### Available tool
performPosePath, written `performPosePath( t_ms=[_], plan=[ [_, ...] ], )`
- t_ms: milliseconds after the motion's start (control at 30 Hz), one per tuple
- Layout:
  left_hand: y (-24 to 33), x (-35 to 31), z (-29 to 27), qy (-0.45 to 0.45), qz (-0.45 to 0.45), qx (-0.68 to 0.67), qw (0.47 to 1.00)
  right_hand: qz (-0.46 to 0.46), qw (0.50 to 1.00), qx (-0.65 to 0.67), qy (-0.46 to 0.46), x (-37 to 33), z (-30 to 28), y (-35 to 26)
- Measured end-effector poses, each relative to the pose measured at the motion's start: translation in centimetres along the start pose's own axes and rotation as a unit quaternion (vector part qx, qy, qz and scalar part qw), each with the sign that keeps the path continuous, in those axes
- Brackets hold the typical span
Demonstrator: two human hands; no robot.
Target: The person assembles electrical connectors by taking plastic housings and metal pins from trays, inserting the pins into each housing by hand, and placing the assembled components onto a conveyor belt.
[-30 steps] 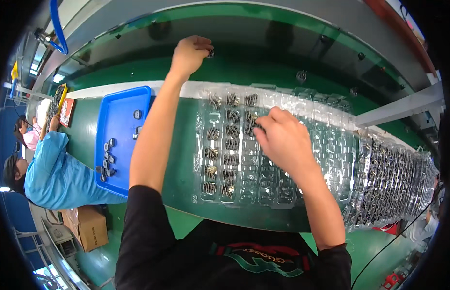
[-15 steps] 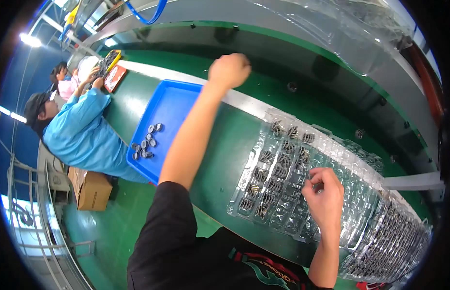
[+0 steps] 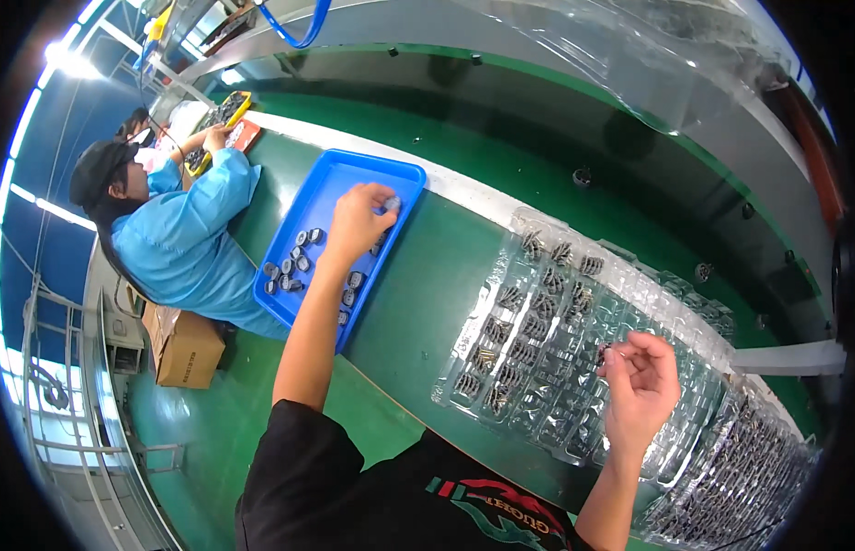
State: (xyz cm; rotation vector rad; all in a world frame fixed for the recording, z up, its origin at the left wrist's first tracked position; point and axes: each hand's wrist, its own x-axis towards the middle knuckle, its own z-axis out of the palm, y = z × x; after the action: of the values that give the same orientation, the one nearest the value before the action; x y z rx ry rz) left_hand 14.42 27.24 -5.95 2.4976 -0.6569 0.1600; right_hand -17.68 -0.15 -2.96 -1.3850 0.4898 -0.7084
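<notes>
My left hand (image 3: 359, 223) is over the far right part of a blue tray (image 3: 354, 163), with a small grey round part (image 3: 392, 204) pinched at its fingertips. Several like round parts (image 3: 302, 250) lie in the tray, some along its right side under my wrist. To the right, my right hand (image 3: 643, 386) is above clear plastic trays (image 3: 556, 390), palm partly turned up. Thumb and forefinger close on something small and dark (image 3: 603, 354), too small to name. Compartments at the trays' left end hold dark, coiled-looking metal parts (image 3: 535, 326).
Beyond a white rail (image 3: 464, 196), a green strip (image 3: 538, 156) carries scattered small parts. A stack of filled clear trays (image 3: 740, 468) stands at the right. On the left, a co-worker in blue (image 3: 184, 248) works near a yellow bin (image 3: 233, 108). A cardboard box (image 3: 184, 349) is on the floor.
My left hand has come back from over the green strip to the blue tray and now pinches a round part. My right hand has turned palm up, a small dark thing showing at its fingertips.
</notes>
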Motion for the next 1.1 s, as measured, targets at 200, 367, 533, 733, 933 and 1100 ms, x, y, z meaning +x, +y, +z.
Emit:
performPosePath(
  t_ms=[200, 367, 533, 733, 933, 1100],
  plan=[
    [9.7, -2.1, 0.5, 0.014, -0.077, -0.405, 0.911, -0.024, 0.999, 0.002, -0.021, -0.3, -0.4, -0.2],
    [20.7, -9.8, 2.6, -0.202, -0.198, -0.751, 0.597, -0.085, 0.996, 0.013, -0.024, -0.2, 1.8, -1.7],
    [23.3, -12.8, 4.5, -0.279, -0.178, -0.816, 0.474, -0.210, 0.957, -0.200, 0.010, -0.2, 0.5, -2.9],
    [23.6, -13.9, 6.3, -0.320, -0.170, -0.812, 0.457, -0.270, 0.935, -0.231, 0.013, -0.5, -1.0, -3.2],
    [23.6, -14.3, 7.4, -0.296, -0.168, -0.823, 0.455, -0.290, 0.926, -0.240, -0.007, -0.4, -1.5, -3.0],
    [23.6, -14.1, 7.6, -0.282, -0.143, -0.812, 0.491, -0.331, 0.906, -0.263, 0.007, -0.1, -1.1, -2.7]
  ],
)
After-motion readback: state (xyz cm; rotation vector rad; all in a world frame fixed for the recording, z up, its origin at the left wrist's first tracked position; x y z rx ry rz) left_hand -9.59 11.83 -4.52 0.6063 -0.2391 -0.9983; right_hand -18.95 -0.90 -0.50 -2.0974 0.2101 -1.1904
